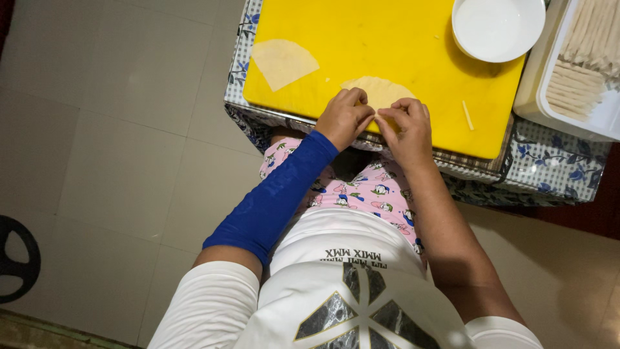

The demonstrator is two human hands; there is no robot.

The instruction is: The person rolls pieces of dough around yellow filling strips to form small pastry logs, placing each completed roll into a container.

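Both hands meet at the near edge of the yellow cutting board (387,39), which lies on a desk (549,168) covered with a checked, flower-printed cloth. The left hand (345,117), above a blue sleeve (274,197), and the right hand (405,126) have their fingers curled in narrow and pinch the near rim of a thin, pale wrapper (381,89), fingertips almost touching each other. The wrapper lies flat on the board at its near edge, about midway along; only its rounded far part shows beyond the knuckles. It looks light, soft and limp, likely to tear or stretch if tugged, so it seems best taken at the rim with fingertips and a gentle, even grip from both sides. A second wrapper piece (283,61) lies apart near the left edge of the board. A white bowl (497,27) sits at the far right corner of the board, and a white tray of pale sticks (581,71) stands just beside the board on the right. One loose stick (467,114) lies on the board near the right hand.
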